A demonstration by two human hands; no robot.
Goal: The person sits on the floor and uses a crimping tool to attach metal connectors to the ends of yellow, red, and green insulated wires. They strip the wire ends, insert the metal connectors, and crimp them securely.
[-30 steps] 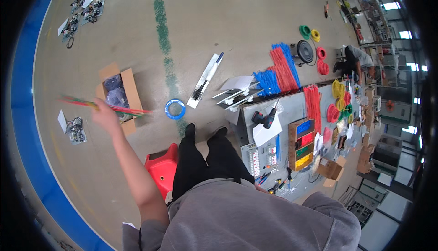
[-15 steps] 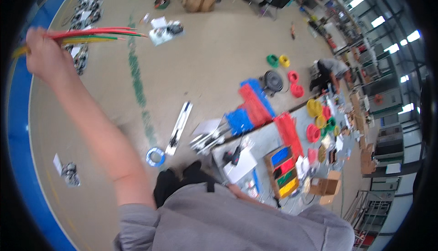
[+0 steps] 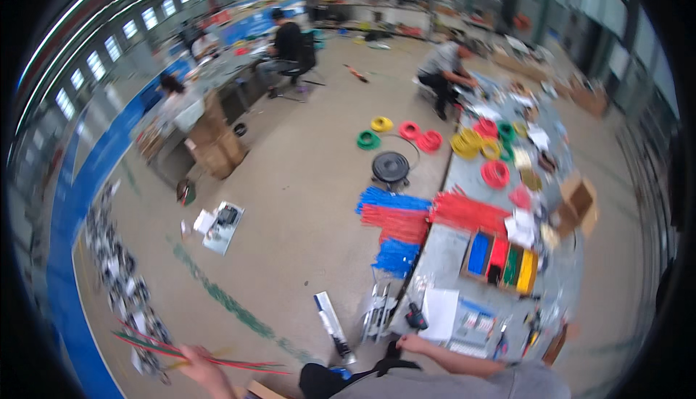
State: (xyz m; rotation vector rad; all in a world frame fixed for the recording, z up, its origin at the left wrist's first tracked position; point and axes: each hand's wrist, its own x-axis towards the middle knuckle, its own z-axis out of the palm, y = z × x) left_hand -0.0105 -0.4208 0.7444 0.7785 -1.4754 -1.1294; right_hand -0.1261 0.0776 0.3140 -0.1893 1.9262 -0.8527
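Note:
At the lower left, my left hand (image 3: 203, 370) is closed around a loose bundle of thin wires (image 3: 246, 363), red, green and yellow, whose ends stick out on both sides of the fist. My right hand (image 3: 411, 344) is beside the near corner of the grey worktable (image 3: 435, 268), next to a dark power tool (image 3: 415, 317) and a white sheet (image 3: 439, 312). Its fingers are too small and blurred to make out.
Cut red wires (image 3: 467, 210) and blue wires (image 3: 397, 254) lie across the table edge. A box of coloured wires (image 3: 500, 263) and wire coils (image 3: 495, 174) are on the table. Metal assemblies (image 3: 119, 265) line the left floor. A person (image 3: 444, 73) sits beyond.
The view has swung up and round, bringing seated people and the far benches in. My left hand, stretched out far to the left before, is now low near my body, still gripping the wires.

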